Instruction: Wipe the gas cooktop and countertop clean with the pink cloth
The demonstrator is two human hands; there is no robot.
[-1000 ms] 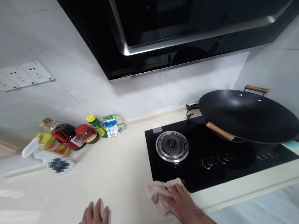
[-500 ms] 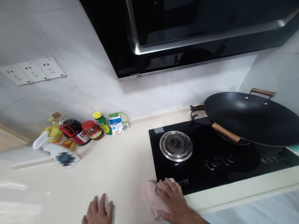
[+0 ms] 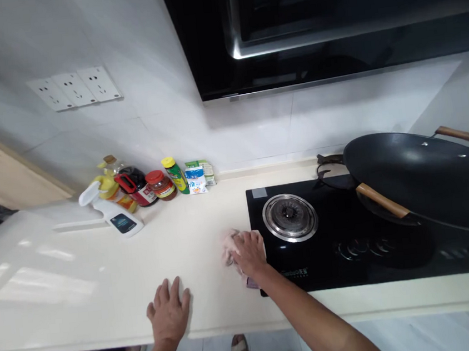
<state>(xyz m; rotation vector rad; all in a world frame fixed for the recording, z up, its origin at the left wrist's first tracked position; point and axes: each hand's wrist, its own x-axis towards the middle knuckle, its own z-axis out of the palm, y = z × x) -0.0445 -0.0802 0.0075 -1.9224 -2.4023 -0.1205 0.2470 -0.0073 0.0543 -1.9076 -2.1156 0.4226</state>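
A pale pink cloth (image 3: 230, 248) lies bunched under my right hand (image 3: 251, 253), whose fingers are curled over it. Hand and cloth press on the counter at the left edge of the black gas hob (image 3: 329, 274), beside the round burner (image 3: 290, 217). A small purple patch shows at the cloth's lower edge. Further left, my left hand (image 3: 170, 310) rests on the cream countertop (image 3: 203, 279) with fingers spread, holding nothing.
A large black wok (image 3: 431, 177) with wooden handles sits on the hob's right side. Along the wall stand a white spray bottle (image 3: 115, 213), a dark sauce bottle (image 3: 137, 188), a red-lidded jar (image 3: 161, 186), a yellow-capped green container (image 3: 176, 176) and packets (image 3: 196, 180). A range hood (image 3: 291, 74) hangs above.
My right hand has slid the cloth from the hob's front left corner back along its left edge. My left hand stays spread on the counter. The view has shifted.
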